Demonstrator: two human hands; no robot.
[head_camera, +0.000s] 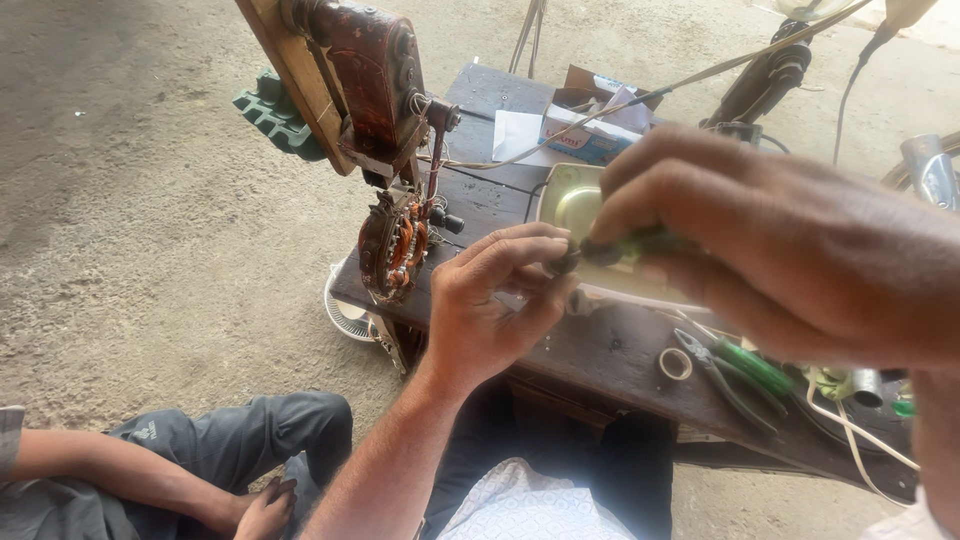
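The left hand (495, 300) is raised over the near edge of a dark wooden table (610, 350), its thumb and fingertips pinched on a small dark round part (563, 262). The right hand (790, 255) comes in close to the camera from the right, large and blurred, its fingers curled and pinching a green-handled tool (640, 243) whose dark tip meets that small part between the two hands. The right hand covers much of the table behind it and the right end of a pale metal tray (570, 200) that lies just beyond the fingertips. Left of the left hand a copper-wound stator (392, 245) hangs on a rusty red-brown winding machine (375, 75) bolted to a slanting wooden board (290, 70). Below the right hand, on the table, lie green-handled pliers (735, 375) and, just to their left, a small ring of tape (675, 364); pale wires (850, 430) trail off further right. Beyond both hands, at the far end of the table, sits an open cardboard box (590, 140) with a blue and white side panel and a white paper sheet (515, 135) beside it. Under the table's edge, below the stator, a white fan grille (345, 315) shows. At lower left another person's hand (265, 510) rests on a grey-trousered knee (250, 445), well apart from the work.
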